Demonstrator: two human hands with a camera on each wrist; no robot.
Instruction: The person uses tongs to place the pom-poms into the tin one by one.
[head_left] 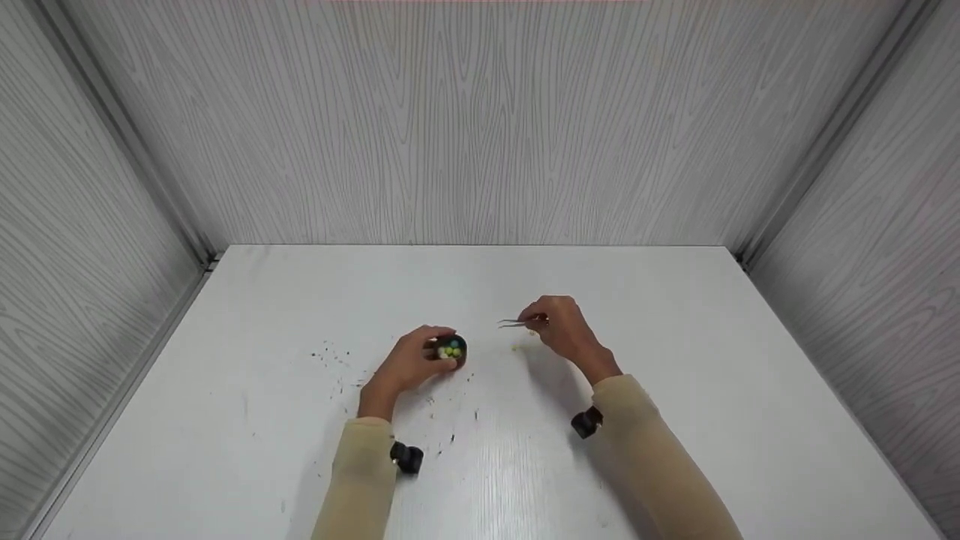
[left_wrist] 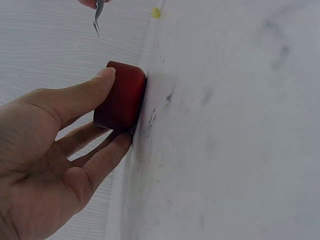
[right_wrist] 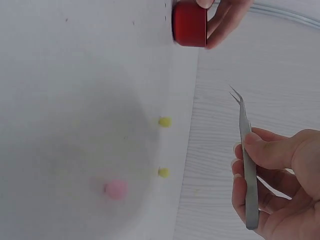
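A small red cup stands on the white table, with my left hand around it, thumb on one side and fingers on the other. Several yellow, green and pale little balls show inside its dark mouth. My right hand holds metal tweezers with bent, pointed tips, raised over the table to the right of the cup. The tips are slightly apart with nothing between them, pointing left. Below the tweezers lie one yellow ball and a second yellow ball.
In the right wrist view a pink ball lies on the table near the yellow ones. Dark specks are scattered on the tabletop around the left hand. Grey wood-grain panels enclose the back and both sides.
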